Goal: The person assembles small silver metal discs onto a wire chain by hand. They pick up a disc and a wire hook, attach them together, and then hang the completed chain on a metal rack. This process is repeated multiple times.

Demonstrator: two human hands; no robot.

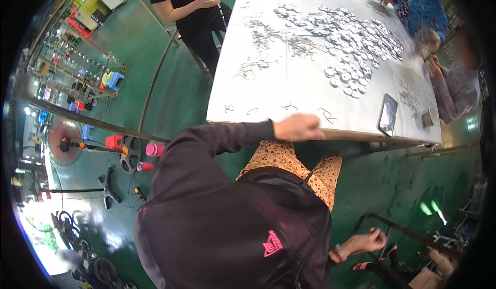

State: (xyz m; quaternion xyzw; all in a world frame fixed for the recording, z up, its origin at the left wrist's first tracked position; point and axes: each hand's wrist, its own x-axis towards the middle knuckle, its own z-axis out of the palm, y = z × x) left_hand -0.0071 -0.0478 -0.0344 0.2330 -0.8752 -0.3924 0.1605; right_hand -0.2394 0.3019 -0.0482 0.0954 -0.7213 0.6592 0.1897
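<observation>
My left hand (298,127) is over the near edge of the white-topped table (258,92), its fingers curled together and slightly blurred; whatever may be in them is hidden. Close by on the tabletop lie a few small bent dark wire pieces (327,115). Low at my right side, away from the table, is my right hand (369,240), with a red bead bracelet at the wrist. Its fingers are curled in too, and I cannot see what they hold, if anything. A large spread of round silvery metal pieces (351,36) covers the table's middle, beside heaps of thin wire pieces (302,46).
A phone (387,114) and a paper cup (429,117) rest near the table's right corner. One person in black (194,10) stands at the left side; others sit at the right. Fan (64,142), pink containers (154,149) and metal racks stand on the green floor.
</observation>
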